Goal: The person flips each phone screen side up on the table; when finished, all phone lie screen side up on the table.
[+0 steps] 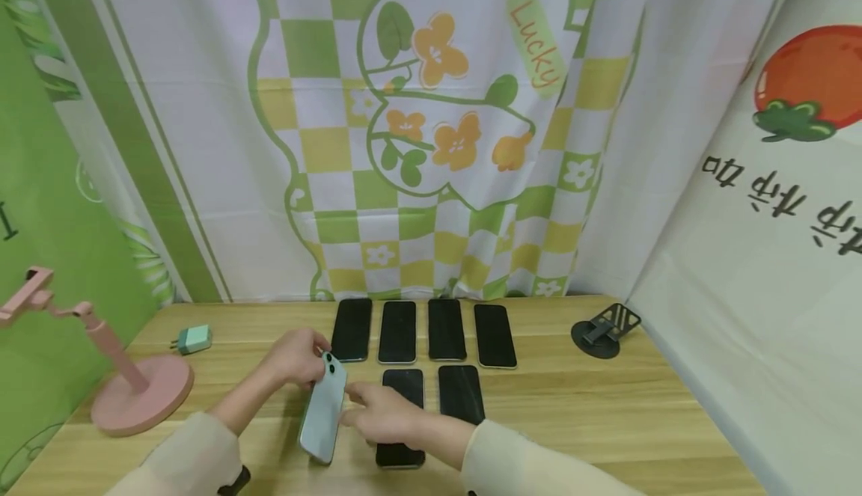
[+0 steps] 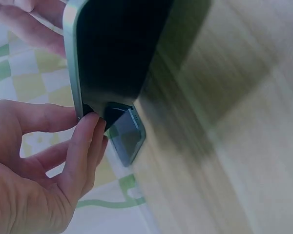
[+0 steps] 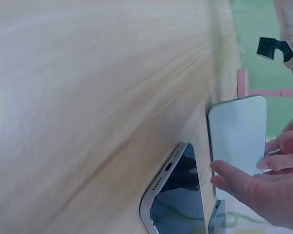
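A phone with a pale mint back (image 1: pixel 325 410) is tilted up over the left part of the table, its dark screen (image 2: pixel 119 44) facing the wood in the left wrist view. My left hand (image 1: pixel 299 360) pinches its edge near the camera end, thumb on one face and fingers on the other. From the right, my right hand (image 1: pixel 387 412) reaches in with extended fingers, and its fingertips (image 3: pixel 222 168) touch the pale back. Under my right forearm lies a black-screened phone (image 1: pixel 400 455), partly covered. Beside it is another dark phone (image 1: pixel 461 393).
Several black-screened phones (image 1: pixel 397 331) lie in a row along the back of the wooden table (image 1: pixel 592 414). At left stand a pink stand (image 1: pixel 135 376) and a mint charger plug (image 1: pixel 195 339). A black folding stand (image 1: pixel 604 330) is at right. A patterned curtain (image 1: pixel 438 249) hangs behind.
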`<act>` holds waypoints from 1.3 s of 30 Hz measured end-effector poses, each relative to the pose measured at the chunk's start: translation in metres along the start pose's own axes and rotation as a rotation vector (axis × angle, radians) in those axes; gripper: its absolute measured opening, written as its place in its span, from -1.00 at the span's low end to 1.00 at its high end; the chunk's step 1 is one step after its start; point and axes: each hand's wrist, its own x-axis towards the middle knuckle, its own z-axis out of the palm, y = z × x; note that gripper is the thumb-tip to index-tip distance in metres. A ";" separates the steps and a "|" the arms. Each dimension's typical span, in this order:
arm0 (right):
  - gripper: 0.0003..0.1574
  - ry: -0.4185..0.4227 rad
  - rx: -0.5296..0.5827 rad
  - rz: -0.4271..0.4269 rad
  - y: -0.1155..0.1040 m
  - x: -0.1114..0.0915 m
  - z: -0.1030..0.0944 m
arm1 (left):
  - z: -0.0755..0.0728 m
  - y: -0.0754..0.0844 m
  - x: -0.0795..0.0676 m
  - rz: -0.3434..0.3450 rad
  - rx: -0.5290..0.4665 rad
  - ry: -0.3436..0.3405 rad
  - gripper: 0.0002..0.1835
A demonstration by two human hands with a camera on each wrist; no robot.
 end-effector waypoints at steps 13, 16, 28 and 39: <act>-0.43 0.027 0.567 0.147 0.002 -0.007 -0.009 | 0.001 0.026 -0.002 -0.018 0.229 -0.011 -0.59; -0.43 0.029 0.600 0.148 0.002 -0.008 -0.010 | 0.004 0.028 0.000 -0.018 0.208 -0.009 -0.57; -0.46 0.106 0.691 0.136 0.013 -0.009 -0.003 | 0.024 0.012 0.004 -0.096 -0.347 -0.098 -0.54; -0.36 0.141 0.636 0.126 0.015 -0.006 0.004 | 0.035 0.003 0.005 -0.130 -0.480 -0.120 -0.58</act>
